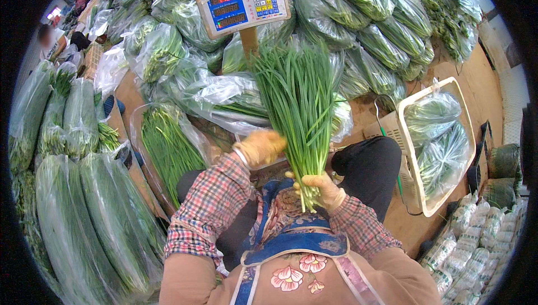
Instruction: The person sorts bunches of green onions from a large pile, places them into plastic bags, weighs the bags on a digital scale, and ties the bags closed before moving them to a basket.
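A thick bunch of garlic chives [298, 107] stands upright in front of me, leaf tips pointing away and pale cut stems toward my apron [294, 244]. My right hand [321, 189], in a yellowish glove, grips the bunch around its lower stems. Beside the bunch's left edge is my left hand [260, 148], gloved too and blurred by motion. Its fingers look curled, but whether they hold a leaf is unclear. Behind the leaf tips rises the display head of a digital scale [243, 6] on a post. The leaves hide part of that post.
An open plastic bag of loose chives [170, 149] lies to my left, near long bagged bundles [113, 221]. Bagged greens [336, 6] are heaped ahead. On the right stand a white plastic crate [437, 145] with bagged greens and several wrapped rolls [470, 237]. A person [52, 42] is far left.
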The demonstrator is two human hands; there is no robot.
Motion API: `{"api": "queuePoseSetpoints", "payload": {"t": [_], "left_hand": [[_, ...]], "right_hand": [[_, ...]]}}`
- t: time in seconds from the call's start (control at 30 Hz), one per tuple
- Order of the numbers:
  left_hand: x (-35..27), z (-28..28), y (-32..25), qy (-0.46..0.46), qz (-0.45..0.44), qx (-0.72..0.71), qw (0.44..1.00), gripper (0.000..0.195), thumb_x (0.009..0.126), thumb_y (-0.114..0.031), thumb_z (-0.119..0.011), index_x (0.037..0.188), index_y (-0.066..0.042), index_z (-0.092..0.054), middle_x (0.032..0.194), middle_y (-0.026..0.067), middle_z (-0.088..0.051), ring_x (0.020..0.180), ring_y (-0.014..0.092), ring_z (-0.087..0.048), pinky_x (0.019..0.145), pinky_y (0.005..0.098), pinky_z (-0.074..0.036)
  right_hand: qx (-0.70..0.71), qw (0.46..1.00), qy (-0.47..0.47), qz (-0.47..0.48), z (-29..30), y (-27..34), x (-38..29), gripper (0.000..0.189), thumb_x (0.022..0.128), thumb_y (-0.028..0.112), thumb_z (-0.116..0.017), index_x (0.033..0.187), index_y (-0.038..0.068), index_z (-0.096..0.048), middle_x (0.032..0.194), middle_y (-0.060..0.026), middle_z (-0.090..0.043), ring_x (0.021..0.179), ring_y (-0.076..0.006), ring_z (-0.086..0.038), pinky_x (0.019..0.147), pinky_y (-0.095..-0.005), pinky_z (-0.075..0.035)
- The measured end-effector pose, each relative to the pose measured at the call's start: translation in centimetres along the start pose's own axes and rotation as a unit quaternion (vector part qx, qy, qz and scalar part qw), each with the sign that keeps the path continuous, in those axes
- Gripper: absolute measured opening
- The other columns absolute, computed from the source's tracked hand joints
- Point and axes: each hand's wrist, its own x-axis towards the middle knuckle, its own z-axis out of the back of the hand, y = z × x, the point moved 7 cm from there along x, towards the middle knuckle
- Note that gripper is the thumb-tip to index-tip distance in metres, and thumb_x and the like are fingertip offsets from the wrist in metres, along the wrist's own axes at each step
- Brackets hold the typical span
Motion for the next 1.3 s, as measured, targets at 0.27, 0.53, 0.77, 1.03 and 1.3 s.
{"api": "queuePoseSetpoints", "payload": {"t": [0.27,0.53,0.77,1.03,1.3], "left_hand": [[-4.8,12.1,-3.2,-0.586,-0.089,0.454,0.665,0.059,0.079,-0.029,-0.067,0.129,-0.006,-0.048,0.119,0.0164,-0.055,0.114,0.034,-0.05,0.099,0.0409,-0.037],[-5.0,19.2,4.4,-0.628,-0.152,0.16,0.746,0.02,0.084,-0.025,-0.059,0.088,-0.009,-0.071,0.086,0.0138,-0.067,0.08,0.026,-0.065,0.076,0.0386,-0.05],[-11.7,18.7,2.8,-0.394,-0.309,-0.645,0.578,0.042,0.091,-0.017,-0.053,0.131,-0.003,-0.048,0.123,0.0194,-0.057,0.067,0.011,-0.057,0.058,0.0259,-0.046],[-14.1,19.7,4.6,-0.293,-0.416,-0.672,0.538,0.042,0.092,-0.015,-0.053,0.131,-0.001,-0.047,0.123,0.0204,-0.056,0.062,0.008,-0.052,0.053,0.0215,-0.041],[-15.6,20.9,6.1,-0.258,-0.465,-0.68,0.505,0.042,0.092,-0.014,-0.053,0.131,0.001,-0.046,0.123,0.0215,-0.056,0.057,0.005,-0.047,0.047,0.0171,-0.036]], "right_hand": [[-0.182,0.978,-0.041,0.099,-5.7,8.6,-3.6,0.064,0.069,0.011,-0.074,0.126,0.001,-0.048,0.11,-0.0136,-0.063,0.078,-0.0154,-0.061,0.067,-0.0294,-0.052],[-0.508,0.844,-0.039,0.168,-14.7,15.5,-3.1,0.057,0.066,0.006,-0.076,0.118,0.001,-0.054,0.104,-0.0094,-0.064,0.086,-0.0169,-0.061,0.076,-0.0302,-0.05],[-0.65,0.658,0.185,0.333,-22.3,12.6,2.4,0.079,0.07,0.021,-0.077,0.136,0.002,-0.037,0.128,-0.0149,-0.052,0.115,-0.0234,-0.051,0.1,-0.0354,-0.039],[-0.827,0.44,0.15,0.316,-23.8,7.9,10.5,0.079,0.072,0.012,-0.067,0.141,0.015,-0.03,0.103,-0.0193,-0.059,0.09,-0.0376,-0.061,0.072,-0.0421,-0.051],[-0.671,0.631,0.191,0.339,-17.3,13.5,17.3,0.055,0.077,0.021,-0.069,0.128,0.01,-0.05,0.114,-0.0191,-0.06,0.102,-0.0304,-0.06,0.086,-0.0352,-0.048]]}}
